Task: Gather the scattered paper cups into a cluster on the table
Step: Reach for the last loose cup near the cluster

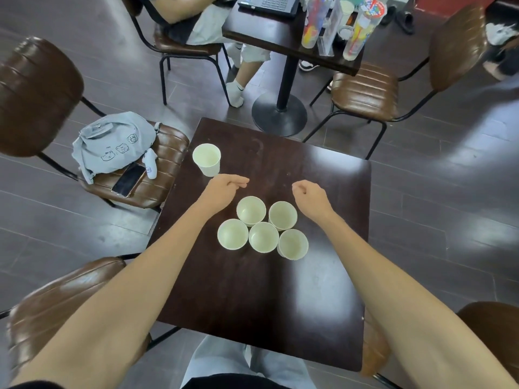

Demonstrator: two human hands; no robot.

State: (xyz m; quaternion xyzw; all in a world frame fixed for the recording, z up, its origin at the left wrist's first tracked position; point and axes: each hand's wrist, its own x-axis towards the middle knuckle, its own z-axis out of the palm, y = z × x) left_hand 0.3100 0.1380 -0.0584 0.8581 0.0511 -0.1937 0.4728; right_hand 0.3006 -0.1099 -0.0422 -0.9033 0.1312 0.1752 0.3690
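Several white paper cups stand upright and touching in a cluster (263, 237) at the middle of the dark square table (323, 290). One more paper cup (207, 159) stands alone near the table's far left corner. My left hand (224, 189) hovers between the lone cup and the cluster, fingers loosely curled, holding nothing. My right hand (310, 196) hangs just beyond the cluster's right side, fingers curled in, also holding nothing.
A brown chair (168, 155) left of the table carries a grey bag (112, 141), a phone (128, 180) and a small white device. Beyond stand another table (266, 37) with a laptop and tall cups, more chairs, and a seated person's legs.
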